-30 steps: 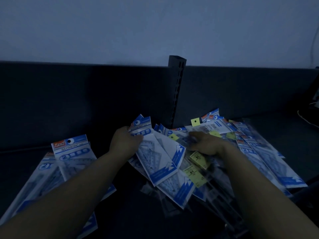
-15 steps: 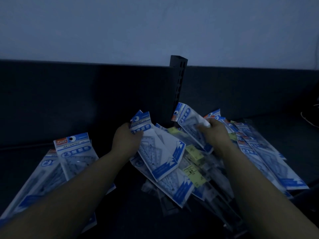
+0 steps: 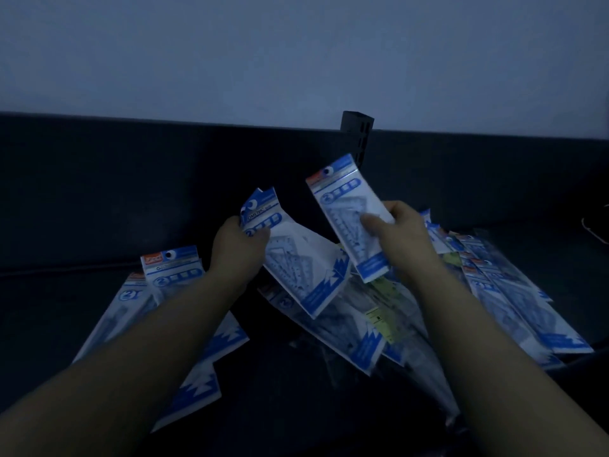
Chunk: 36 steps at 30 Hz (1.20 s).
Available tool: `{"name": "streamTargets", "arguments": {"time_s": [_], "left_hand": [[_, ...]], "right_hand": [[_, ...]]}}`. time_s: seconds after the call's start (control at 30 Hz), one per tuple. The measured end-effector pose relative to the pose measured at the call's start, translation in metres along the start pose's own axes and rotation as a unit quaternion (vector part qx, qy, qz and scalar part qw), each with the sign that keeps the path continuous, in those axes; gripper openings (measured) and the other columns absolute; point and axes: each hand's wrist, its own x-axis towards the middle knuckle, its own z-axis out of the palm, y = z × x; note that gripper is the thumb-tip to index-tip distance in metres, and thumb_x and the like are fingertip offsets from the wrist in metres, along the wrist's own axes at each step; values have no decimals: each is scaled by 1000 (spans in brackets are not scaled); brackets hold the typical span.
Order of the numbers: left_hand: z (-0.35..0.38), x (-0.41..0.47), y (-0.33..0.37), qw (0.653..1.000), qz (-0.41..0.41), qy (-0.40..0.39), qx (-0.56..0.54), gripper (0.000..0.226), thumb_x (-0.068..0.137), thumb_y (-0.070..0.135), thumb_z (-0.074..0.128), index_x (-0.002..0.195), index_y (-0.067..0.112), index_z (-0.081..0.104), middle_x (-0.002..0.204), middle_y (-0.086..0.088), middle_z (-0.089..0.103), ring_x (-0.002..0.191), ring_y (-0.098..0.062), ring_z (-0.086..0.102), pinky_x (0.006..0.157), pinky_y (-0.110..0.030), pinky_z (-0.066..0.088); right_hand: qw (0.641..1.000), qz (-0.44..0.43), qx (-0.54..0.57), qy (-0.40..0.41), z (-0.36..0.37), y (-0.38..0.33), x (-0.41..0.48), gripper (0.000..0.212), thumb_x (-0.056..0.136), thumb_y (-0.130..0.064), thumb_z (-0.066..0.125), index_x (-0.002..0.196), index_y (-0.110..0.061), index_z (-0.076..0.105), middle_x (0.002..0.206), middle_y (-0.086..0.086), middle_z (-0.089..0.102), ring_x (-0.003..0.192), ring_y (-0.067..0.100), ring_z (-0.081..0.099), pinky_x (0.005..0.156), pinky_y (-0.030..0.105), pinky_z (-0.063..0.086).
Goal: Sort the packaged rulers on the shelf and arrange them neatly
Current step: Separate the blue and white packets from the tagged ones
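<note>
The right hand (image 3: pixel 405 239) holds one ruler packet (image 3: pixel 349 216) clear of the loose heap (image 3: pixel 372 318) at centre frame. Its thumb lies across the front and its fingers (image 3: pixel 397 209) are curled round the right edge. The left hand (image 3: pixel 235 253) pinches a second packet (image 3: pixel 296 262) by its header card (the dim light hides whether more sit behind it).

The step looks like joining the raised packet to the one on the left. To do it well, match the two headers and keep the printed faces the same way. Then square the long edges before laying the pair on the stack (image 3: pixel 171 278) at lower left. The film will likely be slippery, so a firm hold near the middle should help.

The raised packet's long axis slants from upper left to lower right, with its header toward the slotted post (image 3: pixel 357 136) and its blue footer toward the heap. The second packet lies roughly parallel to it. The fanned row (image 3: pixel 527 311) at right rests on the shelf (image 3: pixel 280 410), headers toward the back.
</note>
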Motion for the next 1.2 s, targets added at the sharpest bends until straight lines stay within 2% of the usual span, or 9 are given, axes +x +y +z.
{"name": "streamTargets", "arguments": {"time_s": [0.17, 0.27, 0.4, 0.63, 0.73, 0.83, 0.9, 1.0, 1.2], "left_hand": [[-53, -2, 3, 1000, -30, 4, -2, 22, 90, 19, 62, 107, 9, 54, 96, -6, 62, 82, -20, 61, 70, -30, 50], [-93, -6, 0, 999, -54, 2, 7, 24, 90, 19, 63, 108, 6, 54, 104, -12, 63, 90, -26, 62, 81, -39, 53], [-141, -17, -11, 998, -60, -3, 34, 31, 86, 22, 66, 111, 5, 58, 103, -15, 66, 89, -30, 67, 78, -51, 57], [-189, -28, -41, 983, -31, 3, 183, 34, 89, 23, 65, 113, 2, 54, 107, -7, 60, 90, -19, 57, 70, -29, 46], [-190, -33, -47, 972, -29, 7, 234, 49, 87, 26, 67, 123, -1, 44, 119, -11, 53, 99, -23, 53, 77, -32, 45], [-182, -39, -44, 950, -31, 19, 311, 78, 86, 37, 66, 143, 3, 25, 146, -22, 30, 130, -36, 35, 104, -43, 36], [-173, -44, -37, 933, 15, 33, 359, 86, 86, 41, 64, 148, 4, 17, 153, -20, 18, 138, -36, 23, 113, -45, 25], [-149, -47, -24, 921, 80, -17, 381, 76, 89, 41, 60, 148, 7, 25, 152, -18, 26, 138, -34, 26, 113, -42, 22], [-71, -69, 1, 935, 123, -190, 273, 46, 92, 35, 60, 132, 13, 52, 133, -4, 55, 118, -20, 54, 95, -30, 42]], "right_hand": [[989, 56, 47, -127, 43, -22, -38, 4, 93, -19, 60, 95, -17, 62, 97, 7, 67, 86, 27, 66, 83, 50, 55], [987, 62, 26, -145, 78, -29, -60, 3, 93, -20, 59, 93, -19, 62, 97, 6, 68, 88, 27, 66, 83, 49, 56], [986, 32, -24, -164, 122, -29, -88, 4, 92, -22, 60, 91, -18, 58, 82, -3, 63, 67, 7, 60, 52, 18, 50], [971, 8, -97, -217, 168, -17, -128, 14, 90, -19, 62, 102, -12, 59, 97, 3, 63, 70, -3, 52, 49, 6, 40], [968, -26, -151, -201, 168, -14, -137, 25, 89, -17, 62, 112, -8, 58, 106, 5, 63, 72, -5, 50, 52, 4, 41], [959, -40, -227, -168, 154, -15, -141, 43, 89, -20, 63, 123, 5, 52, 119, 16, 59, 102, 24, 59, 86, 26, 48], [957, -34, -248, -148, 137, -13, -140, 49, 90, -24, 63, 133, -3, 50, 135, 12, 52, 118, 25, 53, 94, 29, 43], [959, -8, -259, -113, 101, -7, -135, 45, 93, -26, 58, 136, -15, 50, 140, 4, 48, 124, 20, 50, 91, 27, 39], [931, 75, -356, -21, 14, 15, -114, 54, 88, -19, 64, 138, -7, 46, 140, 13, 50, 121, 29, 52, 91, 31, 43]]}}
